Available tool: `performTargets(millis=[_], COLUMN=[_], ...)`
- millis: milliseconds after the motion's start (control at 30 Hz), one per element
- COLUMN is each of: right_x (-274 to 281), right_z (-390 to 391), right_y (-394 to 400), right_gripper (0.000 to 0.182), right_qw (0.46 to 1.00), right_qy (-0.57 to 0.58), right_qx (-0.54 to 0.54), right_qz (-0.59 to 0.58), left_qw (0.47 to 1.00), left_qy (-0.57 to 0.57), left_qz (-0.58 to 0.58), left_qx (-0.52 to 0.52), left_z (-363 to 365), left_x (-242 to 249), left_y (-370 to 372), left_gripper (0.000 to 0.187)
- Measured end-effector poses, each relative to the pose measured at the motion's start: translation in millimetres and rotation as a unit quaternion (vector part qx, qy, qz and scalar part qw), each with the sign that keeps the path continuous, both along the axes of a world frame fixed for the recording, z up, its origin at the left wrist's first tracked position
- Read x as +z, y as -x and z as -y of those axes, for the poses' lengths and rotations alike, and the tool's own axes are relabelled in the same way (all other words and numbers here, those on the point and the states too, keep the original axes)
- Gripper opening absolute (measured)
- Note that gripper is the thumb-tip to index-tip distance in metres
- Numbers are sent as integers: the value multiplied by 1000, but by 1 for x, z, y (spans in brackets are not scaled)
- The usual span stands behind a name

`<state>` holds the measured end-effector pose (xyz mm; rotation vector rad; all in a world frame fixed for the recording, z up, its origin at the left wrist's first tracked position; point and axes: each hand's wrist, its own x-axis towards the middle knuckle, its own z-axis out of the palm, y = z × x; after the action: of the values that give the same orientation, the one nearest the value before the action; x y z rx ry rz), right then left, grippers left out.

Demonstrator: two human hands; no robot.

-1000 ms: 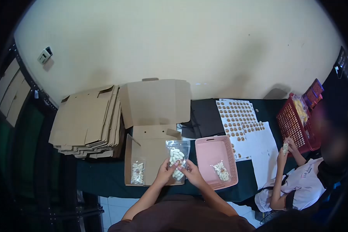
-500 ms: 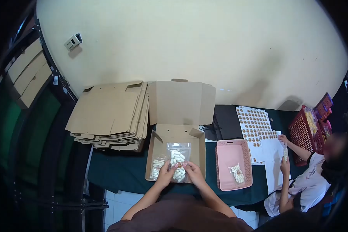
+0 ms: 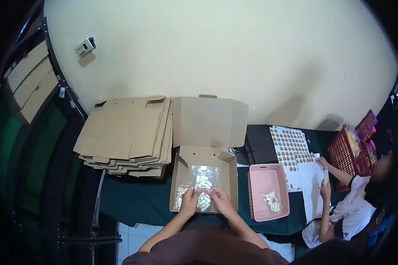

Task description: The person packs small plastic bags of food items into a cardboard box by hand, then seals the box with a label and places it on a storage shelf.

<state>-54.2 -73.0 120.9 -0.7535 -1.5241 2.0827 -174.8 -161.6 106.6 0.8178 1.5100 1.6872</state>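
Note:
A clear zip pouch of white, capsule-like pieces (image 3: 204, 180) is held upright between my hands above an open cardboard box (image 3: 227, 165). My left hand (image 3: 189, 201) pinches its left side, and my right hand (image 3: 221, 202) grips the right side, with the thumbs close together at the front over a small brownish sticker. Inside the box, at the left, lies another pouch of white pieces (image 3: 179, 194), partly covered by my left hand. The raised lid (image 3: 202, 121) leans back near the wall.
Flattened cardboard boxes (image 3: 115, 128) are stacked at left. To the right, a pink basket (image 3: 254, 185) contains a similar pouch (image 3: 272, 203). Behind it are a black flat item (image 3: 261, 143) and sticker sheets (image 3: 289, 143). A co-worker's hands (image 3: 325, 190) hold a pouch near a red basket (image 3: 340, 157).
The view has shifted slightly, so the table things appear a little lower. My hands still hold the pouch over the box, almost unmoved.

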Motion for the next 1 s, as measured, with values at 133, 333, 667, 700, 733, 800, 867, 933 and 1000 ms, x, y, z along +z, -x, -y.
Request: performTargets(millis=[133, 333, 667, 700, 733, 800, 867, 933, 1000], right_x=[5, -1, -1, 2, 3, 7, -4, -2, 3], right_z=[-13, -26, -30, -30, -30, -28, -27, -23, -20], right_y=[15, 34, 26, 25, 25, 24, 21, 19, 20], right_gripper=[25, 28, 24, 24, 25, 25, 26, 26, 27], right_qw=[1000, 998, 999, 998, 999, 999, 998, 998, 997], right_qy=[-4, -15, -13, -32, -23, 2, 47, 51, 56], right_qx=[15, 55, 17, 20, 8, -8, -38, -42, -45], right_qz=[-16, 17, 39, 48, 44, 40, 27, 21, 15], left_qw=[999, 999, 994, 993, 994, 993, 991, 987, 992], left_qy=[35, -16, 17, 22, 8, 34, 40, 39, 29], left_qz=[-29, 16, 70, 75, 62, 10, -35, -84, -35], left_qx=[28, 37, -84, -84, -85, -113, -120, -129, -115], left_z=[-6, -18, -17, -17, -18, -16, -14, -13, -14], left_x=[-7, 8, 13, 13, 12, 15, -4, -9, -3], left_y=[18, 24, 27, 24, 20, 22, 25, 26, 21], left_gripper=[29, 28, 42, 42, 47, 60, 61, 62, 61])
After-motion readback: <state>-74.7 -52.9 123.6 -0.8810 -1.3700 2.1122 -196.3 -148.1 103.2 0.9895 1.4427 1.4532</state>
